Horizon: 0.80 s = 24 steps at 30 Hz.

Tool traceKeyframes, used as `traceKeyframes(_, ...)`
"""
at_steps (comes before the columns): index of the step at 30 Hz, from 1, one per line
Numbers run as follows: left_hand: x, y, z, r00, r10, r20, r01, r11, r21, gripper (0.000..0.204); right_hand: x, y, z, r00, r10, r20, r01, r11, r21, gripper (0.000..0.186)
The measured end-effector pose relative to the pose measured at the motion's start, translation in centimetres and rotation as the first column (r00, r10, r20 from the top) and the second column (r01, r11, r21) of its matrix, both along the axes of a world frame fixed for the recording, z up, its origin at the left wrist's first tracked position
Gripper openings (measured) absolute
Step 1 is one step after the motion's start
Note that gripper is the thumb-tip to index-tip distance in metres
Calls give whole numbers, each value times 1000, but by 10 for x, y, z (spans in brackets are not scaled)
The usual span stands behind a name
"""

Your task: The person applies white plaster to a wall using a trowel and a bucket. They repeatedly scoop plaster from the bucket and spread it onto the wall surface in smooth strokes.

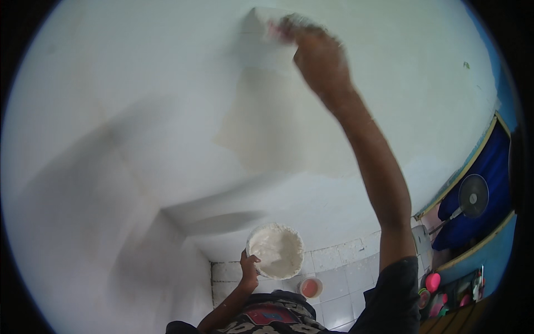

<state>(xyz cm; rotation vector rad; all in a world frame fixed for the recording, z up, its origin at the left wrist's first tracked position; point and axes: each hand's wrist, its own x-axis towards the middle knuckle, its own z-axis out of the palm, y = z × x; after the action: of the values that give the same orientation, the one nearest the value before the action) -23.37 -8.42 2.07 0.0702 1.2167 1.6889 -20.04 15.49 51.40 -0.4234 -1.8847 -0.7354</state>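
High up on the white wall (167, 67), my right hand (317, 55) is closed around a blurred paint brush (283, 26) with pinkish and dark parts, its head at the wall surface. A damp-looking beige patch (250, 111) lies below it on the wall. Low in the middle, my left hand (248, 267) grips the left rim of a round container (281, 253) of thick white paint, its rim crusted with white.
Below are white tiles (339, 281) and a cup of pinkish contents (310, 287). At the right, a grey standing fan (473, 197) stands before a blue curtain (489, 161) in a doorway, with pink and green plastic items (433, 282) beneath. A corner lies at the left.
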Motion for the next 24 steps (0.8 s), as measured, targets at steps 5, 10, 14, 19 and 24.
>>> traceKeyframes(5,0,1,-2,998,-6,-65,6,1000,3,67,-9,5,-173,987,66,145,-69,998,16,63)
traceKeyframes(10,4,4,-12,999,-39,-28,40,999,19,67,19,-37,-304,930,138,340,-34,955,-295,58)
traceKeyframes(14,0,-2,-7,1000,-3,-30,3,1000,11,66,17,-75,-240,881,283,378,201,499,-843,47)
traceKeyframes(19,4,4,-4,1000,-4,-21,4,1000,3,65,30,-10,-213,867,236,439,196,648,-736,31)
traceKeyframes(24,4,1,-14,999,48,1,-48,999,11,64,51,25,-67,920,114,374,114,836,-536,39)
